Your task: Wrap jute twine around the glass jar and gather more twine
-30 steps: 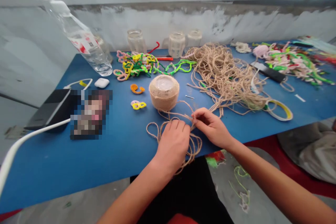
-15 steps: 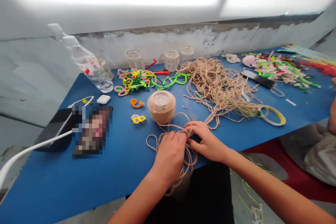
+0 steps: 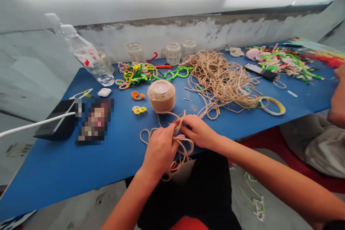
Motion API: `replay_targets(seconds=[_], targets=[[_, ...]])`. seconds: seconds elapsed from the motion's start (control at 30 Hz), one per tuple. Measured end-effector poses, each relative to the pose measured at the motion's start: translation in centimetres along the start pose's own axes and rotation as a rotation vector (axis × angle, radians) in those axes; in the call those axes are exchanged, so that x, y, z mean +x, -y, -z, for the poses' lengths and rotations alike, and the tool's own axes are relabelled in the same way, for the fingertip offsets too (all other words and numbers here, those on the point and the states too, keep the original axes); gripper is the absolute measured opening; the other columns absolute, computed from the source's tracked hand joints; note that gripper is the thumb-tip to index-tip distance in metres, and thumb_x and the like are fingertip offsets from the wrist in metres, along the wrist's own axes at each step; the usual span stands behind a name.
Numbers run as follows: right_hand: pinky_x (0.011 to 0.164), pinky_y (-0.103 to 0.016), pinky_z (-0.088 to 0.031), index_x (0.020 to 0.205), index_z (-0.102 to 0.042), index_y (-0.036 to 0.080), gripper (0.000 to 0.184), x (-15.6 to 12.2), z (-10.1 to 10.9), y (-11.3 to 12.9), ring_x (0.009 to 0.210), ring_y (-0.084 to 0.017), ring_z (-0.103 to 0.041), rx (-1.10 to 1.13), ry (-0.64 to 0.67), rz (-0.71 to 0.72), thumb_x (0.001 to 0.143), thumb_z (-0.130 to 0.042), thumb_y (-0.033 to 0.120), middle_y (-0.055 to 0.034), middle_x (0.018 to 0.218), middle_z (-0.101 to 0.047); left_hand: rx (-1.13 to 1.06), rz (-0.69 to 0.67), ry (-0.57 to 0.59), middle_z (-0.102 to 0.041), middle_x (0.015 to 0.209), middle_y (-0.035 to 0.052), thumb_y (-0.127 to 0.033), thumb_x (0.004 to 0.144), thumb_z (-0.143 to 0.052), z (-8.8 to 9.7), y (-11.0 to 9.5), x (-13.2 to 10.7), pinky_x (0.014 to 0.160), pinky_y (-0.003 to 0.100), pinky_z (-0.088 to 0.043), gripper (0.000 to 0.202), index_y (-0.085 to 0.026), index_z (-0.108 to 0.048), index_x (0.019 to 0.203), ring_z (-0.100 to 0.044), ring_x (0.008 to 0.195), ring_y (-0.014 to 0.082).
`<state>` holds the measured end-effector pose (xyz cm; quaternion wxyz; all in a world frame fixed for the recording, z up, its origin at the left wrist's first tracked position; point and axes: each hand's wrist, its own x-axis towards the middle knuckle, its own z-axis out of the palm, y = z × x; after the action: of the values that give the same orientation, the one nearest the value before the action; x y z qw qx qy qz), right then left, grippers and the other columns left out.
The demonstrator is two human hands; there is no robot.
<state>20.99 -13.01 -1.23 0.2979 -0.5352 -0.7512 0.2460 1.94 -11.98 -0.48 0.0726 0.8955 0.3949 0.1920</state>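
My left hand (image 3: 160, 151) and my right hand (image 3: 198, 131) meet low on the blue table, both pinching loops of jute twine (image 3: 183, 147) between their fingers. The loops hang down past the table's front edge. Just beyond my hands sits a ball of jute twine (image 3: 161, 96) with a clear wrapped top, and a strand runs from it to the loops. To the right lies a big tangled heap of loose twine (image 3: 218, 79). A small metal nail (image 3: 188, 99) lies between the ball and the heap.
Tangled pipe-cleaner chains (image 3: 137, 75) and glass jars (image 3: 173, 53) stand at the back, with more pipe cleaners (image 3: 285, 65) far right. A plastic bottle (image 3: 91, 59), earbud case (image 3: 104, 92) and black device (image 3: 56, 124) are left. A co-worker's arm (image 3: 338, 97) enters at right.
Both hands have drawn closer together and risen a little, lifting the twine loops. The view has tilted slightly, and a co-worker's arm now reaches in further from the right.
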Motion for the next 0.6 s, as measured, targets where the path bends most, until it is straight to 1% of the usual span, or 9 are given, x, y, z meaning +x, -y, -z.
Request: replay_targets(seconds=[0.07, 0.13, 0.17, 0.23, 0.3, 0.37, 0.47, 0.53, 0.6], targets=[[0.091, -0.032, -0.047, 0.112, -0.071, 0.019, 0.027, 0.0, 0.1, -0.1, 0.097, -0.017, -0.065, 0.015, -0.01, 0.046, 0.1, -0.048, 0.03, -0.0069, 0.104, -0.074, 0.043, 0.023, 0.075, -0.075, 0.099, 0.0074, -0.033, 0.098, -0.053, 0.4, -0.2, 0.1, 0.08, 0.04, -0.052, 0.032, -0.014, -0.065, 0.122, -0.068, 0.088, 0.0268], [0.088, -0.029, -0.048, 0.11, -0.073, 0.02, 0.027, -0.1, 0.5, -0.4, 0.091, -0.014, -0.065, 0.026, 0.0, 0.099, 0.1, -0.049, 0.028, -0.0054, 0.097, -0.075, 0.064, 0.053, 0.155, -0.076, 0.093, 0.0062, -0.032, 0.101, -0.046, 0.9, -0.4, 0.2, 0.08, 0.04, -0.051, 0.03, -0.018, -0.071, 0.109, -0.069, 0.086, 0.027], [0.086, -0.028, -0.049, 0.109, -0.074, 0.021, 0.027, -0.2, 0.8, -0.7, 0.089, -0.013, -0.065, 0.029, 0.007, 0.122, 0.1, -0.05, 0.027, -0.0048, 0.095, -0.074, 0.055, 0.074, 0.18, -0.076, 0.092, 0.0053, -0.032, 0.102, -0.042, 1.2, -0.5, 0.2, 0.08, 0.039, -0.05, 0.033, -0.019, -0.072, 0.104, -0.069, 0.085, 0.0263], [0.084, -0.026, -0.049, 0.109, -0.075, 0.021, 0.027, -0.5, 1.2, -1.3, 0.087, -0.012, -0.065, 0.027, 0.009, 0.147, 0.099, -0.05, 0.026, -0.0044, 0.091, -0.074, 0.015, 0.124, 0.194, -0.077, 0.092, 0.0041, -0.031, 0.103, -0.038, 1.8, -0.6, 0.1, 0.08, 0.037, -0.049, 0.036, -0.021, -0.073, 0.103, -0.069, 0.087, 0.0247], [0.084, -0.026, -0.049, 0.111, -0.075, 0.021, 0.029, -0.6, 1.4, -1.9, 0.086, -0.012, -0.064, 0.019, -0.014, 0.136, 0.1, -0.049, 0.026, -0.0047, 0.09, -0.073, -0.027, 0.177, 0.184, -0.077, 0.096, 0.0044, -0.032, 0.103, -0.038, 2.3, -0.3, 0.0, 0.081, 0.036, -0.049, 0.036, -0.021, -0.072, 0.105, -0.07, 0.09, 0.0239], [0.086, -0.028, -0.049, 0.113, -0.075, 0.021, 0.03, -0.5, 1.5, -2.5, 0.088, -0.013, -0.064, 0.012, -0.056, 0.097, 0.1, -0.049, 0.026, -0.0056, 0.092, -0.074, -0.059, 0.242, 0.164, -0.077, 0.099, 0.0052, -0.034, 0.103, -0.037, 2.9, 0.6, -0.2, 0.083, 0.036, -0.049, 0.037, -0.021, -0.072, 0.106, -0.07, 0.093, 0.024], [0.088, -0.031, -0.05, 0.114, -0.075, 0.02, 0.032, -0.3, 1.4, -3.1, 0.092, -0.015, -0.066, 0.014, -0.109, 0.022, 0.1, -0.046, 0.026, -0.0078, 0.099, -0.074, -0.082, 0.397, 0.082, -0.076, 0.104, 0.0071, -0.035, 0.101, -0.037, 4.1, 2.9, -0.9, 0.088, 0.038, -0.05, 0.038, -0.022, -0.07, 0.111, -0.069, 0.099, 0.0255], [0.088, -0.033, -0.051, 0.113, -0.075, 0.02, 0.032, -0.3, 1.3, -3.3, 0.093, -0.017, -0.067, 0.025, -0.127, -0.017, 0.1, -0.046, 0.027, -0.0087, 0.102, -0.075, -0.06, 0.496, 0.022, -0.075, 0.104, 0.0091, -0.037, 0.099, -0.036, 5.0, 4.6, -1.4, 0.09, 0.04, -0.051, 0.04, -0.021, -0.07, 0.114, -0.068, 0.1, 0.027], [0.089, -0.035, -0.051, 0.112, -0.075, 0.021, 0.032, -0.3, 1.2, -3.2, 0.095, -0.018, -0.068, 0.042, -0.133, -0.044, 0.1, -0.047, 0.028, -0.0089, 0.105, -0.075, 0.003, 0.522, 0.004, -0.074, 0.103, 0.0106, -0.039, 0.098, -0.035, 5.7, 5.7, -2.0, 0.093, 0.045, -0.051, 0.043, -0.019, -0.071, 0.113, -0.066, 0.1, 0.0296]])
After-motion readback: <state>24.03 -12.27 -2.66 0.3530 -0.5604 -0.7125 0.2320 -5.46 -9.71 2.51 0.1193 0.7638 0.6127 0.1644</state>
